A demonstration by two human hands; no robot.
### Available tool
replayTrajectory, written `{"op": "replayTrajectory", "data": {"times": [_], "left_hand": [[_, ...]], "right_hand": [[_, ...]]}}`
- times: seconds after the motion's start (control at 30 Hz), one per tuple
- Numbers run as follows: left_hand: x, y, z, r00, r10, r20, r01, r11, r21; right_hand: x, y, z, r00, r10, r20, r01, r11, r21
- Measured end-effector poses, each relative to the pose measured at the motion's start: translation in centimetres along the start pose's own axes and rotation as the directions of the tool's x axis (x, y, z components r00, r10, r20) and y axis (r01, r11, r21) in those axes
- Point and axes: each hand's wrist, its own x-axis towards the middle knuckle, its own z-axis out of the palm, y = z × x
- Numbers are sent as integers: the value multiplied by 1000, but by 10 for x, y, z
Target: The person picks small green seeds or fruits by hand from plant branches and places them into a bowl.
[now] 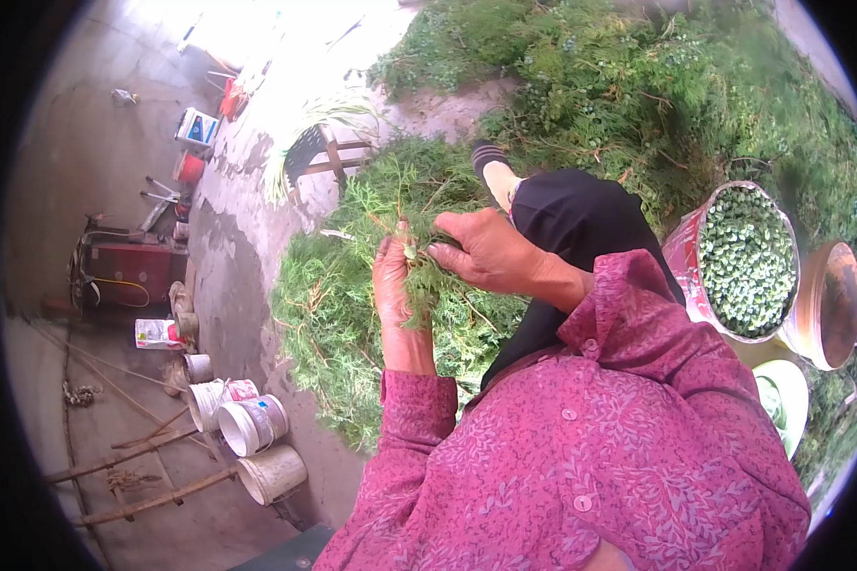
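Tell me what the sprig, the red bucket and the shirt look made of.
The sprig, gripped by the left hand and pinched by the right hand: fresh plant, matte green feathery foliage on thin stems. The bucket: smooth, shiny red wall, plastic or painted metal, unclear which. The shirt: soft woven cloth, matte, leaf print, creases, buttons.

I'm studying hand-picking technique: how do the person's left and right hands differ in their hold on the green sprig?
The left hand is wrapped around the sprig in a fist; the right hand lies flatter, with only its fingertips pinching the foliage. The left hand rises upright in the picture; the right hand reaches in sideways from the right. Both are bare, come out of magenta sleeves, and are on the same sprig.
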Motion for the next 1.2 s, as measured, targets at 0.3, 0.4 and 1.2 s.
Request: {"op": "replayTrajectory", "data": {"times": [0.3,0.4,1.2], "left_hand": [[-11,12,26,997,75,-4,-73,981,179],[-13,14,26,997,82,-1,-81,982,174],[-14,19,20,997,77,-23,-69,968,240]], "right_hand": [[-1,6,7,1000,25,-14,-25,999,33],[-1,3,7,997,77,-18,-77,997,2],[-2,9,9,1000,21,11,-22,999,45]]}}
